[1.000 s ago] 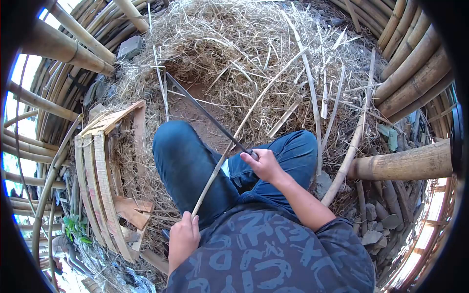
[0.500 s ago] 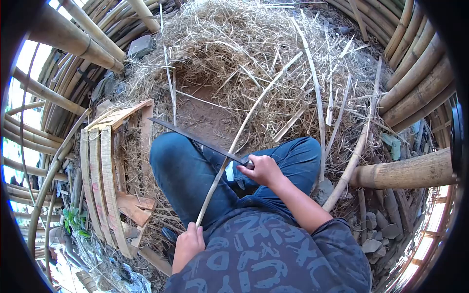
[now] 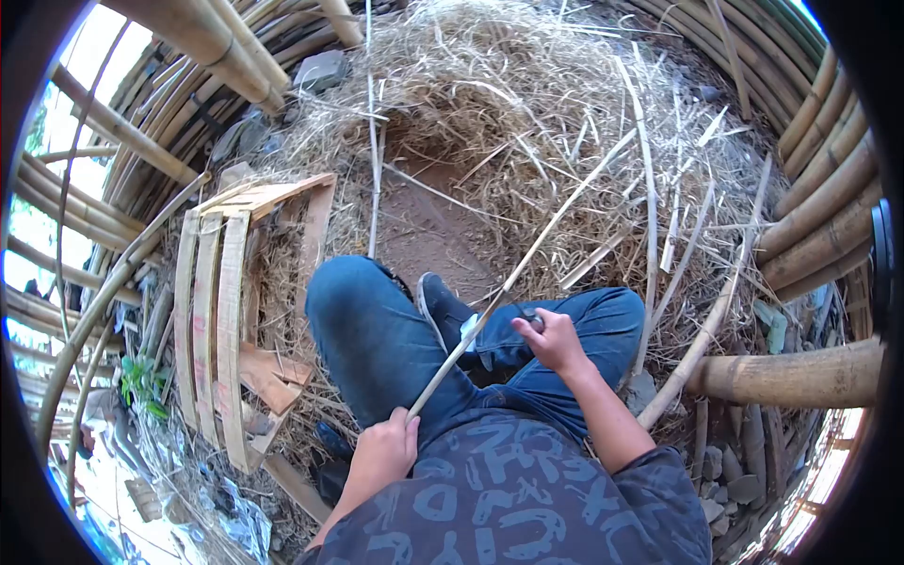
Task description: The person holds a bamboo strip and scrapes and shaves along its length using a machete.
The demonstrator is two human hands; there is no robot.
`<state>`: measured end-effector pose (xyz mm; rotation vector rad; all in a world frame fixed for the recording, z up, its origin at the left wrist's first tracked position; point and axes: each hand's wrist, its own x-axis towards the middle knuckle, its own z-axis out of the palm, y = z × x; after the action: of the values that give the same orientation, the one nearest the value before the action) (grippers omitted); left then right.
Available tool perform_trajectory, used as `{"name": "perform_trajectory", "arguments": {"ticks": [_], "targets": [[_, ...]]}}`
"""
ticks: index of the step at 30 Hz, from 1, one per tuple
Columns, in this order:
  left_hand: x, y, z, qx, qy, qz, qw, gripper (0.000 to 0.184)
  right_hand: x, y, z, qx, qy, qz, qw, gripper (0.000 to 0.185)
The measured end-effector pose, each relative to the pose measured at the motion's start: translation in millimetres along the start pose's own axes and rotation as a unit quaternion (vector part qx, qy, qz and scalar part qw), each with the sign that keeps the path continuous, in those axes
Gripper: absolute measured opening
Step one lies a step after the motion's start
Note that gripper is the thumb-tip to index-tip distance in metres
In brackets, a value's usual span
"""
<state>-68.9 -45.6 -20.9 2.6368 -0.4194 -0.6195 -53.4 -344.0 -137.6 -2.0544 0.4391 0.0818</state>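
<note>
My left hand [image 3: 386,447] is closed around the near end of a long, thin bamboo strip [image 3: 532,252]. The strip slants up and right across my lap, its far end over the straw. My right hand [image 3: 556,342] grips the dark handle of a knife [image 3: 535,323] just right of the strip. Its blade is hardly visible from this angle, and I cannot tell whether it touches the strip. Both hands are over my crossed legs in blue jeans [image 3: 363,330].
Straw and bamboo shavings [image 3: 537,122] cover the ground ahead, around a patch of bare soil [image 3: 433,226]. A slatted wooden crate [image 3: 207,320] stands on the left. Bamboo poles [image 3: 791,372] rise on both sides, with stones [image 3: 739,490] at lower right.
The knife blade, which lay across the strip pointing left, has swung out of plain sight. My right hand has shifted right. My left hand still holds the strip, and the whole view has moved slightly.
</note>
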Motion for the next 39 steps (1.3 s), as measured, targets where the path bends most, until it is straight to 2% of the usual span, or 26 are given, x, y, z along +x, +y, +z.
{"name": "perform_trajectory", "arguments": {"ticks": [3, 5, 7, 9, 12, 14, 17, 19, 22, 25, 28, 29, 31, 33, 35, 38, 39], "targets": [[9, 13, -16, 0.068, 0.033, 0.016, 0.997, 0.023, -7, 7, -5, -0.015, 0.006, -0.001, 1.000, 0.053], [19, 20, -35, 0.103, 0.042, 0.032, 0.993, 0.023, -4, 3, -12, -0.068, 0.028, -0.039, 0.996, 0.053], [28, 21, -44, 0.115, 0.050, 0.027, 0.992, 0.023, 16, -5, -23, -0.144, 0.012, -0.020, 0.989, 0.057], [32, 21, -43, 0.106, 0.049, 0.045, 0.992, 0.023, 39, 16, -20, -0.106, 0.018, -0.031, 0.994, 0.058], [35, 23, -37, 0.077, 0.043, 0.010, 0.996, 0.023, 65, 46, -20, -0.064, 0.035, 0.000, 0.997, 0.062], [36, 25, -31, 0.101, 0.042, 0.009, 0.994, 0.023, 71, 57, -18, 0.024, 0.082, 0.050, 0.995, 0.066], [37, 23, -26, 0.136, 0.051, 0.005, 0.989, 0.023, 63, 42, -14, 0.002, 0.062, 0.056, 0.996, 0.068], [36, 20, -22, 0.135, 0.077, 0.017, 0.988, 0.023, 52, 12, -8, -0.023, 0.052, 0.034, 0.998, 0.066], [36, 19, -21, 0.136, 0.080, 0.014, 0.987, 0.024, 52, 9, 3, -0.105, 0.024, -0.055, 0.993, 0.062], [36, 17, -22, 0.135, 0.074, 0.011, 0.988, 0.024, 73, 38, 2, -0.097, 0.033, -0.046, 0.994, 0.062], [35, 19, -25, 0.139, 0.065, -0.003, 0.988, 0.024, 90, 60, -17, -0.097, 0.081, 0.046, 0.991, 0.066], [35, 20, -25, 0.135, 0.066, -0.007, 0.989, 0.024, 96, 65, -25, -0.084, 0.070, 0.070, 0.992, 0.068], [38, 21, -24, 0.127, 0.051, -0.025, 0.990, 0.025, 95, 76, -25, -0.070, 0.078, 0.062, 0.993, 0.070], [40, 21, -24, 0.116, 0.052, -0.024, 0.992, 0.025, 86, 47, -20, -0.081, 0.072, 0.062, 0.992, 0.071], [39, 23, -22, 0.107, 0.047, -0.026, 0.993, 0.024, 73, 24, -6, -0.034, 0.060, 0.037, 0.997, 0.068], [39, 21, -24, 0.113, 0.049, -0.027, 0.992, 0.024, 64, 9, 10, -0.036, 0.034, -0.005, 0.999, 0.063], [39, 20, -24, 0.125, 0.049, -0.019, 0.991, 0.023, 68, 13, 11, -0.087, 0.026, -0.037, 0.995, 0.060]]}}
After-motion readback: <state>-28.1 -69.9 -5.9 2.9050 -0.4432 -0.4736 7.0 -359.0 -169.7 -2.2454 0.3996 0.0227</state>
